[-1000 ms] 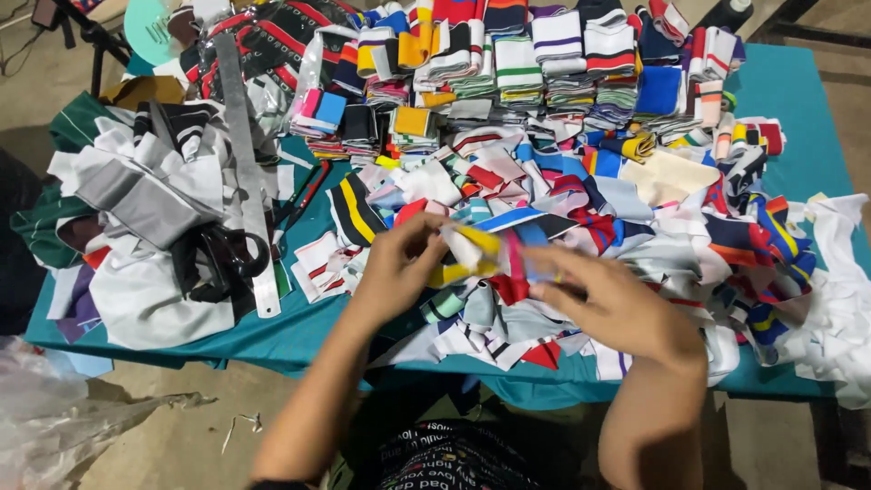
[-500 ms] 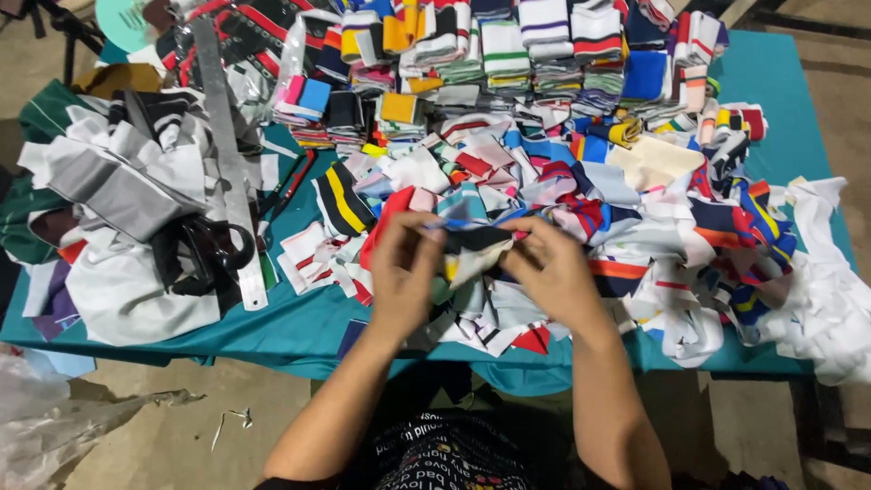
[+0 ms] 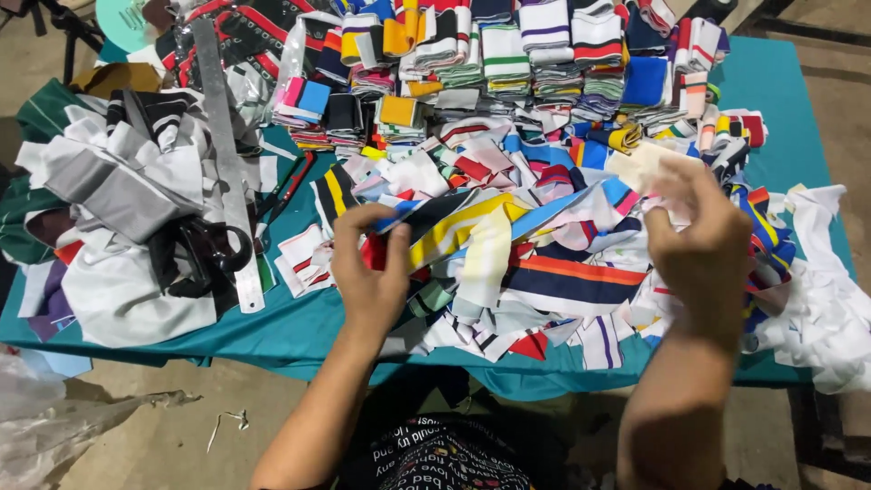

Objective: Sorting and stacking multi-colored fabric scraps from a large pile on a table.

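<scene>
The left hand (image 3: 370, 272) had its fingers pinched on the near end of a long ribbed strip (image 3: 463, 227), striped yellow, white and navy, which ran up and to the right across the heap of cut fabric pieces (image 3: 562, 272) on the teal-covered counter (image 3: 299, 327). The right hand (image 3: 699, 240) was raised over the right side of that heap, its fingers closed on a pale cream piece (image 3: 646, 168) at the top (the grip itself was partly hidden behind the knuckles). Behind the heap, folded stacks of striped trim (image 3: 544, 54) stood in rows. To the left lay grey and white cloth (image 3: 109, 191), with black scissors (image 3: 204, 254) on it, just beside a long metal ruler (image 3: 227, 172).
</scene>
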